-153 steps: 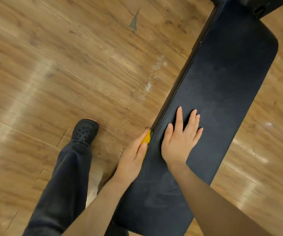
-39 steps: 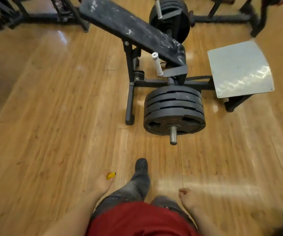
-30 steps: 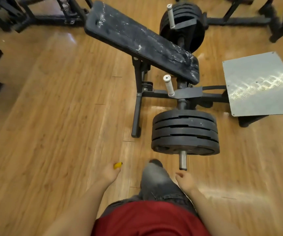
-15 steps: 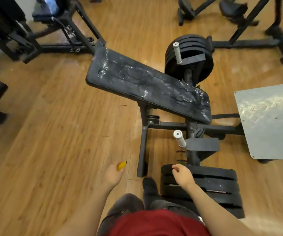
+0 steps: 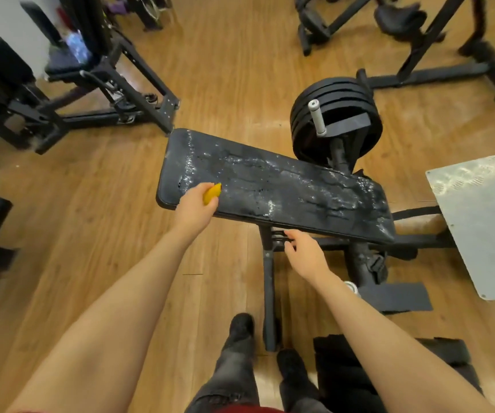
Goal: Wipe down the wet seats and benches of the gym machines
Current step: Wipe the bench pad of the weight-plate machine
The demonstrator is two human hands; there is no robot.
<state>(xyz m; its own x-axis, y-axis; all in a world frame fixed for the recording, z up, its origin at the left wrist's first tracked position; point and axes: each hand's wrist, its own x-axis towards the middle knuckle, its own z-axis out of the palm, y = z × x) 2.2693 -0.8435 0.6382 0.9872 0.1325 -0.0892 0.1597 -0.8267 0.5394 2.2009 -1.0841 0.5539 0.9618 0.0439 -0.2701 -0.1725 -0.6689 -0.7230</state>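
— Head view: our left hand (image 5: 194,208) grips the yellow cloth (image 5: 212,193) at the wet bench pad (image 5: 273,186)'s near-left corner; right hand (image 5: 304,254) hangs loose-fingered, empty, below its edge.
— So this pad is unwiped; we've all its droplets left.

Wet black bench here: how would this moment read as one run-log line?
left hand: holds yellow cloth at wet black bench | right hand: empty, near front edge | wipe: not started

No readable text, label or number appears anywhere, seemingly.
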